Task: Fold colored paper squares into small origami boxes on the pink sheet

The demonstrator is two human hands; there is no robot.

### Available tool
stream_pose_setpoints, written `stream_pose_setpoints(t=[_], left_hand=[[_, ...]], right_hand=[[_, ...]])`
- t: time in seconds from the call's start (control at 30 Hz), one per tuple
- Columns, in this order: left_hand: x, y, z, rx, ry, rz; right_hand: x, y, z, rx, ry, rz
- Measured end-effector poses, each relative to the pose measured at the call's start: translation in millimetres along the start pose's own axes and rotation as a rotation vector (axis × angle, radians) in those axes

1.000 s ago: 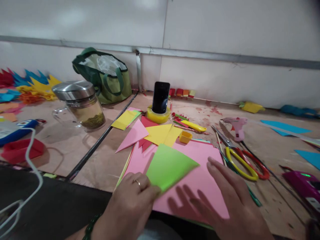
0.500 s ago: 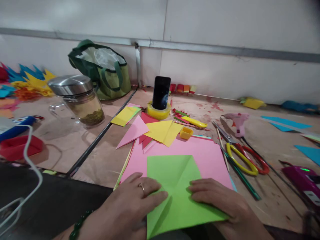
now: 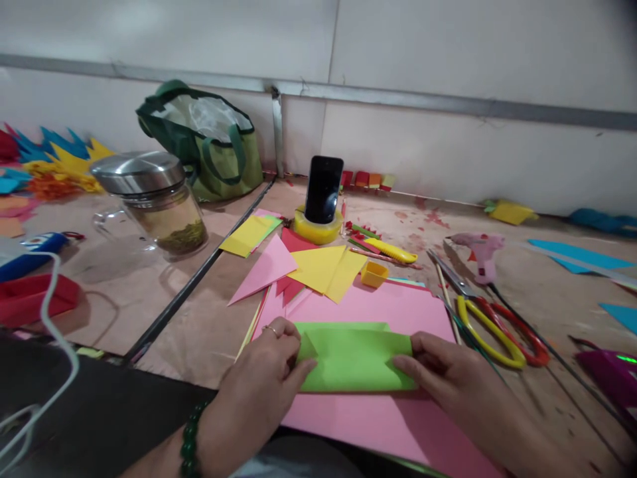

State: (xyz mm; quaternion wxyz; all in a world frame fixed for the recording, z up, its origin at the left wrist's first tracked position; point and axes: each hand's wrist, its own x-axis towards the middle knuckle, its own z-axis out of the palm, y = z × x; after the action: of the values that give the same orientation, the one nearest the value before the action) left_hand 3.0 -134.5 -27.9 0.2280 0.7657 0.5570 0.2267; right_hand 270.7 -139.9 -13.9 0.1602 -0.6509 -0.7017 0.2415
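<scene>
A sheet of green paper [image 3: 353, 362] is folded over on itself, its near half turned up toward the far edge. It lies over a stack of pink paper [image 3: 378, 425]. My left hand [image 3: 271, 372], with a ring and a green bead bracelet, pinches the left end of the fold between thumb and fingers. At the right end, my right hand [image 3: 442, 365] grips the fold the same way, thumb on top. Yellow paper pieces [image 3: 318, 265] and a pink paper triangle [image 3: 266, 265] rest at the stack's far edge, beside a small yellow paper box [image 3: 374, 273].
Scissors [image 3: 490, 325], a pink glue gun [image 3: 480, 252] and a yellow cutter [image 3: 393, 250] lie to the right and beyond. A phone [image 3: 323, 189] stands in a tape roll [image 3: 318, 229]. At left are a glass tea jar [image 3: 166, 219], a green bag [image 3: 229, 159] and a white cable [image 3: 64, 332].
The green sheet, spread out flat before, is now folded over into a narrow band. Both hands have gone from lying on the sheet to pinching its ends.
</scene>
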Motion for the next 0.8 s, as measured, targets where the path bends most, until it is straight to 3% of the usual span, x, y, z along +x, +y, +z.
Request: stream_pose_setpoints(t=[0.3, 0.53, 0.8], left_hand=[[0.9, 5.3, -3.1, 0.307, -0.057, -0.08], [2.3, 4.5, -3.7, 0.256, -0.077, -0.113], [7.2, -0.1, -5.5, 0.284, -0.102, -0.104]], right_hand=[[18.5, 5.5, 4.6, -0.11, -0.095, 0.037], [23.9, 13.0, 5.1, -0.121, -0.174, 0.067], [22.1, 21.3, 9.5, -0.153, -0.146, 0.061]])
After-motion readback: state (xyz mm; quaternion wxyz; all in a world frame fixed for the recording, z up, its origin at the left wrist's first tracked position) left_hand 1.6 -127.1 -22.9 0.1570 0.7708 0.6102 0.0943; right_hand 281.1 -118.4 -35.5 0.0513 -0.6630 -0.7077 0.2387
